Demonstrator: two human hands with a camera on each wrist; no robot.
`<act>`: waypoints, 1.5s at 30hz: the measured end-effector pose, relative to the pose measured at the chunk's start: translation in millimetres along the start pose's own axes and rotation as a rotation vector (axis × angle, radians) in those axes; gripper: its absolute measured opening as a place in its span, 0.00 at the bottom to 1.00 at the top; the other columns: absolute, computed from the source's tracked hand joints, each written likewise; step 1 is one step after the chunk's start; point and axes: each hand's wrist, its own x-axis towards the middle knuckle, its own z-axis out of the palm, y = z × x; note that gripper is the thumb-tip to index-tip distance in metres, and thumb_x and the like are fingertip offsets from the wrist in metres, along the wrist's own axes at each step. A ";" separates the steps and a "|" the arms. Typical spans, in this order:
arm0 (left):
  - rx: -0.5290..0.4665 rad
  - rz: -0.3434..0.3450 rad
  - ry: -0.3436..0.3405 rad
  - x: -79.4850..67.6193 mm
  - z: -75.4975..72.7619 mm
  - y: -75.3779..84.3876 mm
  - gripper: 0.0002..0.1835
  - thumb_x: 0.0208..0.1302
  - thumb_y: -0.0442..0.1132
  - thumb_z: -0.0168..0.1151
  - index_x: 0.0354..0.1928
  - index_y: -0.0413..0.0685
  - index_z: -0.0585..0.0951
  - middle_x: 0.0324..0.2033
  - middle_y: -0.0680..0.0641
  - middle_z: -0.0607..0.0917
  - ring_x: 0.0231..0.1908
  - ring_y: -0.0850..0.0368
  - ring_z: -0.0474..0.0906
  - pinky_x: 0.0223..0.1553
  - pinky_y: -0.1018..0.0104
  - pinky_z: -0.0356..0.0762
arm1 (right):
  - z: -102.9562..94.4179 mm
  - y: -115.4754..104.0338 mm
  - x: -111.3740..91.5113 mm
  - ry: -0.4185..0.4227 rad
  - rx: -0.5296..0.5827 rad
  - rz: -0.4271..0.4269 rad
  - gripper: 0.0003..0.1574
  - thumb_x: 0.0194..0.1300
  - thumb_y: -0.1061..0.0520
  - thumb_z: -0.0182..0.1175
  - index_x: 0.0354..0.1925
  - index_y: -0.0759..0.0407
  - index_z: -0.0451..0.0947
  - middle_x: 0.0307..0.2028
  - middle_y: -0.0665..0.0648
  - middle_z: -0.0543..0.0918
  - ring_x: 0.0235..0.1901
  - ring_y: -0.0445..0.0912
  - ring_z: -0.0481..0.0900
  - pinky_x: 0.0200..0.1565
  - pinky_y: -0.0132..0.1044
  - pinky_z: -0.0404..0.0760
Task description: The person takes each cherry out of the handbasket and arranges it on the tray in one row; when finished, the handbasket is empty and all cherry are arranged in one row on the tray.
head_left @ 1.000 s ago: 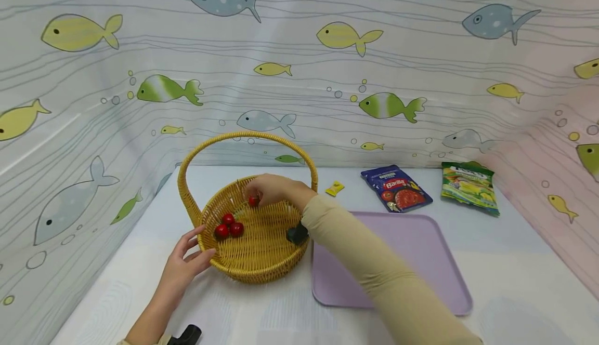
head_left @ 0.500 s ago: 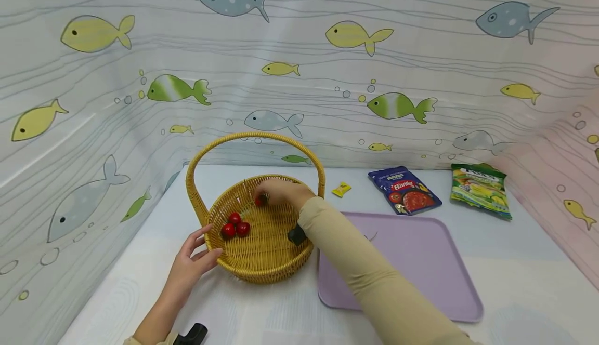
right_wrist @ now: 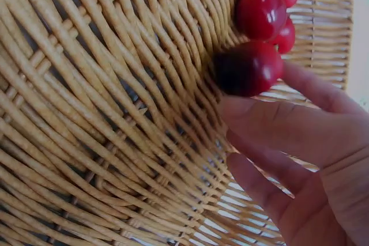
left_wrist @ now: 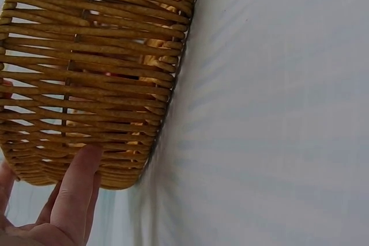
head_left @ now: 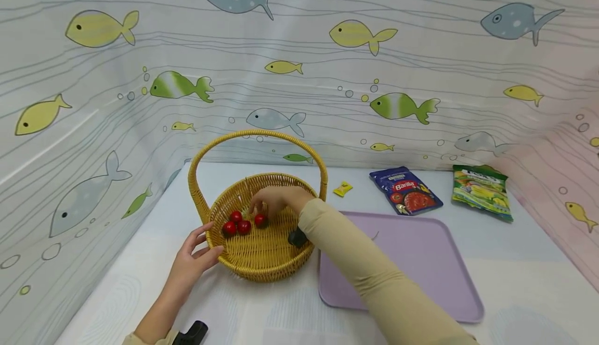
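A round wicker basket [head_left: 262, 271] with a tall arched handle stands on the white table. My left hand [head_left: 189, 262] rests against its left side, thumb and fingers spread along the rim; in the left wrist view, fingers [left_wrist: 78, 191] touch the outer weave. Inside the basket my right hand [head_left: 277, 199] is lowered to the floor. A glossy red cherry [right_wrist: 256, 68] lies on the weave, with the thumb just below it and a finger behind it. Three more red cherries [head_left: 236, 225] sit in a cluster to its left.
A flat lilac tray [head_left: 416, 262] lies right of the basket, partly under the right sleeve [head_left: 365, 262], with a thin stem [head_left: 376, 235] on it. Behind are a small yellow packet [head_left: 343, 188], a blue Barilla pouch [head_left: 406, 190] and a green bag [head_left: 482, 191]. Fish-printed cloth surrounds the table.
My right hand has lowered the cherry from the basket's back part to the floor beside the other cherries, and its fingers have loosened. The left hand stays at the rim. The head view has shifted slightly.
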 end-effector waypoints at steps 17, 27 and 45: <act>0.010 0.017 -0.021 3.9 5.6 4.0 0.35 0.64 0.38 0.60 0.69 0.49 0.56 0.62 0.35 0.58 0.50 0.56 0.72 0.44 0.64 0.79 | 7.9 -13.8 -3.6 -0.104 0.015 -0.064 0.21 0.50 0.64 0.70 0.42 0.50 0.76 0.41 0.47 0.76 0.42 0.41 0.73 0.37 0.29 0.76; 0.020 -0.007 -0.026 4.8 7.1 3.4 0.35 0.64 0.38 0.59 0.69 0.50 0.55 0.63 0.35 0.57 0.52 0.53 0.71 0.44 0.64 0.79 | -9.2 -26.2 -24.0 -0.003 -0.037 -0.091 0.21 0.52 0.60 0.70 0.46 0.52 0.78 0.40 0.46 0.77 0.40 0.39 0.74 0.38 0.28 0.75; 0.020 -0.007 0.014 3.1 4.1 1.5 0.35 0.63 0.39 0.60 0.69 0.50 0.56 0.61 0.35 0.57 0.47 0.60 0.72 0.41 0.67 0.79 | -17.7 -36.9 -130.9 0.200 -0.043 -0.266 0.18 0.55 0.58 0.68 0.45 0.55 0.77 0.35 0.47 0.75 0.38 0.43 0.73 0.41 0.25 0.73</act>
